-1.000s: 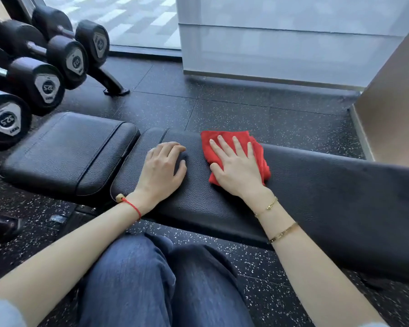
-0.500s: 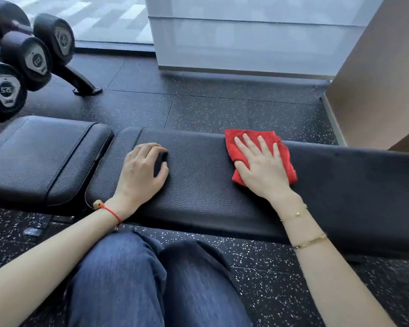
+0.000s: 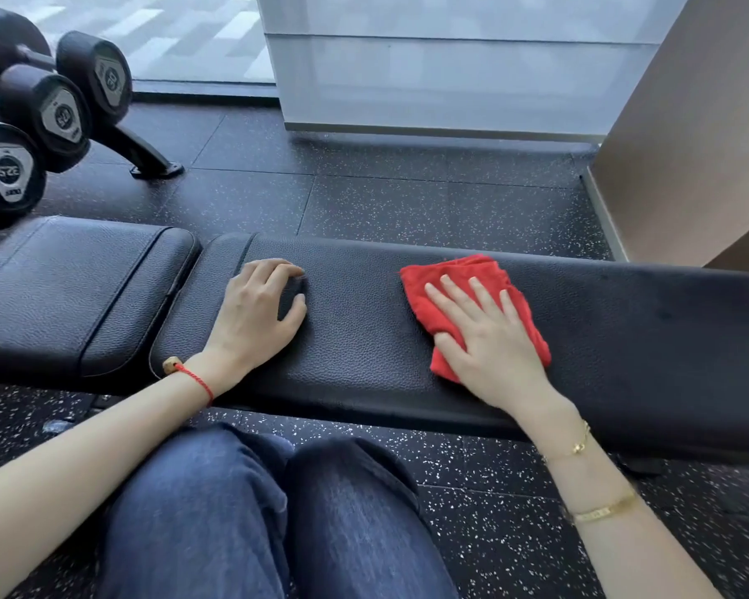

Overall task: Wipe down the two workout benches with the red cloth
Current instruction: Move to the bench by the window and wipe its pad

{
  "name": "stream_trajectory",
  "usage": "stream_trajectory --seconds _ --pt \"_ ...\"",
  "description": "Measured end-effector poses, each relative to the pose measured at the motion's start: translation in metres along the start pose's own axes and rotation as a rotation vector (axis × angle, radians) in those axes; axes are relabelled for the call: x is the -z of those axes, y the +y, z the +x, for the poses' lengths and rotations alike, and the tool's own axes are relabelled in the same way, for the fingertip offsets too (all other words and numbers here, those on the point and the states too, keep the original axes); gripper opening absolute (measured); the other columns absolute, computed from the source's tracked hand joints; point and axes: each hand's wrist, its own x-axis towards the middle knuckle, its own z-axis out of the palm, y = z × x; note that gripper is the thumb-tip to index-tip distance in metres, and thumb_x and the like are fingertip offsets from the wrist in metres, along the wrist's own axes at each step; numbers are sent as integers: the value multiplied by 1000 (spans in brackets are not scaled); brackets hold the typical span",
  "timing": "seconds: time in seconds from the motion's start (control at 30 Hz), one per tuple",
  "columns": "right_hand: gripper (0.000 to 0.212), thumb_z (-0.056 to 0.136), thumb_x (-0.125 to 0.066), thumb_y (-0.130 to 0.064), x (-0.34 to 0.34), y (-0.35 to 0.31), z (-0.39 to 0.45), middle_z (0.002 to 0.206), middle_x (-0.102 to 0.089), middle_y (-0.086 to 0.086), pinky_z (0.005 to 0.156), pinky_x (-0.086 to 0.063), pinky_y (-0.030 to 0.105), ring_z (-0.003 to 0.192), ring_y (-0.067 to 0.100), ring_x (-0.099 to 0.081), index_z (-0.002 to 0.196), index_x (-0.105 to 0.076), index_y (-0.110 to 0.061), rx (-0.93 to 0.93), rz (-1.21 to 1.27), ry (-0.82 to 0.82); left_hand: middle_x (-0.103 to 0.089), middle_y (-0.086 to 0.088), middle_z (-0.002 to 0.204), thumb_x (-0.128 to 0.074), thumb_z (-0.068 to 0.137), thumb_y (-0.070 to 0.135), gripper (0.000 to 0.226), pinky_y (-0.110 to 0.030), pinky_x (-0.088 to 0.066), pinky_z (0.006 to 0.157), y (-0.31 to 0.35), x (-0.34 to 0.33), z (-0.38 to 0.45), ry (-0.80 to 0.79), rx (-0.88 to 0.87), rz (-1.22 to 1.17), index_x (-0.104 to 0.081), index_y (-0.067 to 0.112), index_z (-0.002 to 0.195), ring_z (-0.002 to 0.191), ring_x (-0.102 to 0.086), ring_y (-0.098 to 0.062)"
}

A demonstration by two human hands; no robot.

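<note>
Nearest the camera, two knees in dark blue jeans [image 3: 251,512] fill the lower centre, above a black speckled floor [image 3: 407,201]. Beyond them runs the worktop, a black padded bench [image 3: 364,339] whose long pad extends to the right edge, with a separate seat pad [image 3: 70,287] just beside its left end. Left hand [image 3: 256,313]: palm down on the long pad near its left end, fingers loosely curled and holding nothing; a red cord bracelet [image 3: 197,380] circles the wrist. Right hand [image 3: 489,339]: flat on the red cloth [image 3: 463,274], fingers straight and slightly spread, pressing it against the pad; two gold bracelets [image 3: 602,510] sit on the forearm. Folded and rumpled, the cloth lies near the middle of the long pad, well apart from the left hand. Farther back at upper left, three black dumbbells [image 3: 57,110] rest on a rack whose foot [image 3: 156,168] stands on the floor. Farthest, a frosted glass panel [image 3: 450,71] and a brown wall [image 3: 688,144] close the scene.
</note>
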Motion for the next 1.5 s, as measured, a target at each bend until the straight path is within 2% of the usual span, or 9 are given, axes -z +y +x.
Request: stream_trajectory --seconds 0.17,0.33,0.43,0.53,0.77,0.93,1.03,1.33,1.5 --pt "59 98 -34 -44 3 21 41 163 -10 -12 121 1 48 151 21 -6 154 -15 -39 -192 -15 36 -53 -3 139 -49 96 30 43 -43 -34 113 28 -9 9 -91 -188 16 -53 14 136 133 -45 -25" --pt "59 98 -32 -44 1 16 38 163 -10 -12 121 3 49 151 23 -5 154 -15 -39 -157 -23 38 -39 -2 153 -45 99 35 51 -44 -21 120 72 -36 12 -135 -139 32 -41 18 147 143 -31 -23" --pt "60 96 -32 -45 0 16 16 162 -13 -13 121 2 48 151 22 -6 153 -16 -40 -96 -32 49 -38 -2 154 -45 99 36 51 -44 -16 122 81 -46 6 -118 -93 45 -42 19 147 144 -30 -24" --pt "62 91 -26 -49 2 26 0 161 -15 -15 122 1 46 151 19 -7 152 -18 -42 -82 -8 37 -42 -3 151 -46 99 33 47 -45 -20 121 76 -45 3 -92 -72 16 -46 18 144 143 -33 -24" --pt "59 98 -31 -43 5 27 38 163 -10 -12 121 3 49 151 23 -5 154 -15 -38 -265 -21 53 -50 -4 144 -54 95 29 44 -45 -26 118 83 -44 2 -16 -40 -24 -55 16 137 137 -42 -24" --pt "62 93 -30 -46 -1 -8 13 162 -12 -13 121 4 48 151 22 -4 153 -15 -40 -63 -23 15 -56 -4 139 -56 91 29 42 -42 -30 115 82 -46 1 34 -26 -43 -60 15 131 132 -47 -25" --pt "65 89 -24 -49 -1 -4 -11 162 -13 -16 122 1 46 151 19 -6 153 -17 -42 -24 -10 4 -58 -4 136 -57 91 28 41 -41 -31 114 81 -47 0 54 -17 -53 -61 15 129 131 -48 -26" --pt "58 97 -33 -43 9 45 20 163 -14 -11 121 0 50 150 23 -9 154 -18 -38 -368 -23 77 -61 -6 132 -60 90 23 38 -42 -35 112 82 -46 -1 81 -17 -56 -63 10 126 128 -51 -28" --pt "59 96 -33 -43 2 6 19 162 -13 -13 120 4 50 151 22 -5 153 -18 -39 -174 -5 30 -60 -8 132 -61 90 20 39 -44 -35 113 82 -45 -3 72 -20 -86 -62 8 127 128 -51 -29"
